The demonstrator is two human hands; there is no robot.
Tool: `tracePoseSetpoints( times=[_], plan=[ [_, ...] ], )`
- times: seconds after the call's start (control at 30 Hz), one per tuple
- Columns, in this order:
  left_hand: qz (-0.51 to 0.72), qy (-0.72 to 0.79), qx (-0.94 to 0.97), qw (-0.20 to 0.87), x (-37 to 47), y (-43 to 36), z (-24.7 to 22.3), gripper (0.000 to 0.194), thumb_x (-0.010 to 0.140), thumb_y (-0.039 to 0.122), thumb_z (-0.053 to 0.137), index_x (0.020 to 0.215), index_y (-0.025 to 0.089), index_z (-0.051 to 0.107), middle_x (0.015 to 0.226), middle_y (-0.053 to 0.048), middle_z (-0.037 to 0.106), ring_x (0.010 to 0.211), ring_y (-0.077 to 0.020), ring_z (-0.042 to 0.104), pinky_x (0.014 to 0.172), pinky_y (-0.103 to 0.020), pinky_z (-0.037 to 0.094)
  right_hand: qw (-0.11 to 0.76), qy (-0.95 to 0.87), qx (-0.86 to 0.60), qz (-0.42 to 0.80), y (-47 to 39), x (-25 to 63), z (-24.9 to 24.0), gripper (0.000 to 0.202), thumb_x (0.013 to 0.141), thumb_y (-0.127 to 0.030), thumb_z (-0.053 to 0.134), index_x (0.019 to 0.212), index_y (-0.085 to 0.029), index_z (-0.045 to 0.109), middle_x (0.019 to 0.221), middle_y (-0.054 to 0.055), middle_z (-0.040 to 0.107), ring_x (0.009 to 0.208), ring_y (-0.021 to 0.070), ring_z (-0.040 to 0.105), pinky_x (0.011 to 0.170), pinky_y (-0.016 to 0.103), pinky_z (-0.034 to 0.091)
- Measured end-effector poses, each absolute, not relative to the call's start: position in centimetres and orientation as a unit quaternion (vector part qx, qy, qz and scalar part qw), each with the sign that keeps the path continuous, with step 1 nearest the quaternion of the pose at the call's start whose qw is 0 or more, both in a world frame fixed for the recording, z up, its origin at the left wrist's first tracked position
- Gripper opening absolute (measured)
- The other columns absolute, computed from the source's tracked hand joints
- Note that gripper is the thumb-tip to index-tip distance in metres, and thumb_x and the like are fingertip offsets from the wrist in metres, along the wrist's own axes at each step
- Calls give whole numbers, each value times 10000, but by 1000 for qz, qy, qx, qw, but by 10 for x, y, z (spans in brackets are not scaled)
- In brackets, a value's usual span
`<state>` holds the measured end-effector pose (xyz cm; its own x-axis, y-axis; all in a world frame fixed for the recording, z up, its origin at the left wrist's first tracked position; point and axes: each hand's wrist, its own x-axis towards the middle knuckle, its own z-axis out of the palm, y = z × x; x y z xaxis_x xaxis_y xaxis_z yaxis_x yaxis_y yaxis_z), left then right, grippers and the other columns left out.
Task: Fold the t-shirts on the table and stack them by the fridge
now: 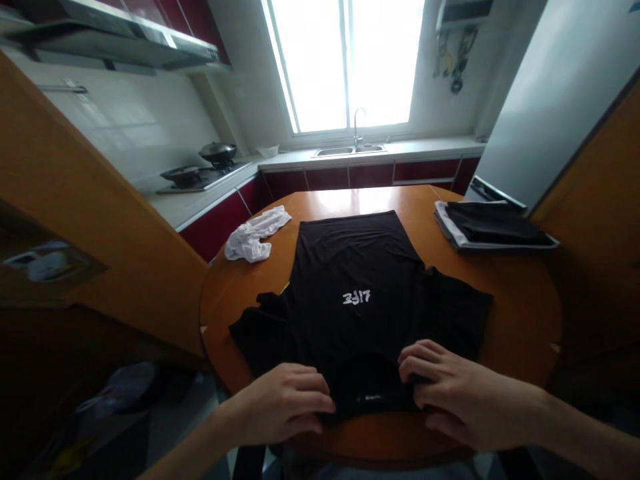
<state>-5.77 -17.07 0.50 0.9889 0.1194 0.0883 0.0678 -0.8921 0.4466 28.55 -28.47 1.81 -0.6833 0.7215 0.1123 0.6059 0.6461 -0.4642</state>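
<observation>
Both hands pinch the tee [357, 293] at its collar, left hand [280, 403] and right hand [453, 390] either side; it lies flat on the table [520, 300]. Keep shoulders level, tension even.

We look into a kitchen lit by a bright window [347, 63] of 2 panes on the far wall. Below it runs a pale worktop [430, 148] over dark red cabinet fronts [370, 177], with a steel sink [350, 151] and a curved tap [357, 123]. On our left a stove [200, 177] carries 2 pans beneath a range hood [125, 37] on a white tiled wall [130, 120]. A grey refrigerator [555, 100] stands on the right. Nearest us is a round orange wooden counter [520, 300], flanked by wooden panels [75, 220].
</observation>
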Motion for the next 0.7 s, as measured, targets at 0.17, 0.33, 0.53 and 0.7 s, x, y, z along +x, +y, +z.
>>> tracePoseSetpoints(
  times=[0.17, 0.33, 0.53, 0.7],
  plan=[
    [181, 245, 933, 194, -57, -101, 16, 234, 1041, 310, 496, 1161, 235, 682, 1143, -68, 707, 1045, -189, 673, 917, -299, 528, 234, -858, -436, 140, -244, 303, 15, 128, 965, -214, 584, 1055, -229, 674, 1158, 83, 654, 1117, 224, 587, 994, 401, 482],
    [217, 341, 907, 121, -1, -3, -4, 410, 1040, 309, 386, 1340, 151, 617, 1385, -124, 634, 1295, -226, 586, 1129, -367, 434, 300, -812, -496, 68, -164, 297, -16, 206, 967, -178, 523, 1079, -199, 695, 1164, 109, 674, 1111, 241, 609, 998, 426, 506],
    [56, 361, 928, 72, 64, 50, -39, 580, 1067, 401, 273, 1585, 145, 322, 1671, -120, 245, 1562, -279, 160, 1240, -559, 184, 230, -807, -544, 14, -73, 266, -41, 431, 960, -125, 428, 1352, -110, 607, 1469, 184, 542, 1401, 264, 453, 1154, 455, 383],
    [22, 355, 931, 84, 66, 64, -48, 696, 1049, 598, 196, 1628, 211, 207, 1696, -81, 122, 1574, -272, 73, 1241, -593, 96, 172, -788, -590, 30, -9, 273, -40, 542, 980, -136, 354, 1511, -94, 446, 1620, 161, 369, 1519, 275, 286, 1214, 474, 276]
  ],
)
